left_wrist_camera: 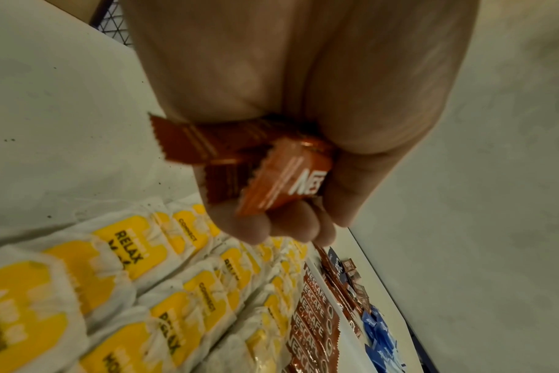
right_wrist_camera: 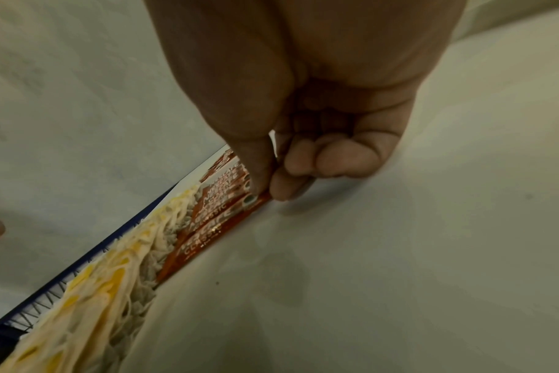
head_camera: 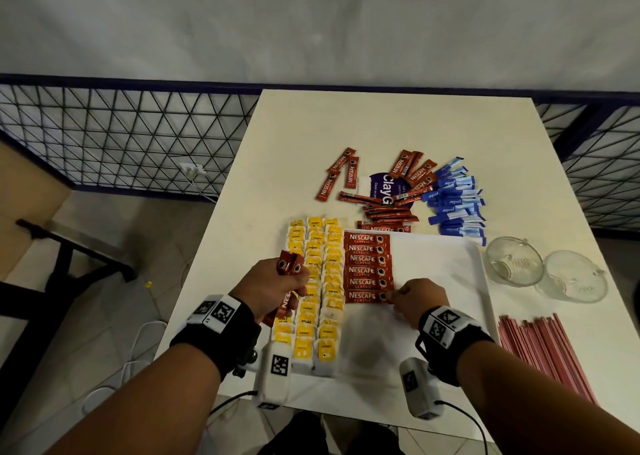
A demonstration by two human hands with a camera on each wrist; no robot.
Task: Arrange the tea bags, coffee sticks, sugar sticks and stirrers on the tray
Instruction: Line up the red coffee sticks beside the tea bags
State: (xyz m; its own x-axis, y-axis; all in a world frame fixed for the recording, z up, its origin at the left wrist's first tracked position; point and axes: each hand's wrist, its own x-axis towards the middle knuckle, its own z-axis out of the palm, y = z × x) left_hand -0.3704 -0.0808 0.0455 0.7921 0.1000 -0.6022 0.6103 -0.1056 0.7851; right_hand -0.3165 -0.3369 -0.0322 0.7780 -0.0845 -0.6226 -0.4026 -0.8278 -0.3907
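A white tray (head_camera: 446, 267) lies on the table. Yellow tea bags (head_camera: 317, 281) fill its left part in three columns. Beside them runs a column of red coffee sticks (head_camera: 367, 266). My left hand (head_camera: 273, 290) hovers over the tea bags and grips a bundle of coffee sticks (left_wrist_camera: 272, 171). My right hand (head_camera: 417, 298) pinches the right end of the nearest coffee stick (head_camera: 367, 297) in the column, thumb and forefinger on its tip (right_wrist_camera: 256, 199). Loose coffee sticks (head_camera: 388, 198) and blue sugar sticks (head_camera: 453, 201) lie beyond the tray. Pink stirrers (head_camera: 543, 354) lie at the right.
Two glass cups (head_camera: 514, 260) (head_camera: 573, 276) stand right of the tray. A dark blue packet (head_camera: 388, 191) lies under the loose coffee sticks. The table's left edge (head_camera: 207, 246) drops to a tiled floor with cables. A wire fence (head_camera: 121, 135) runs behind.
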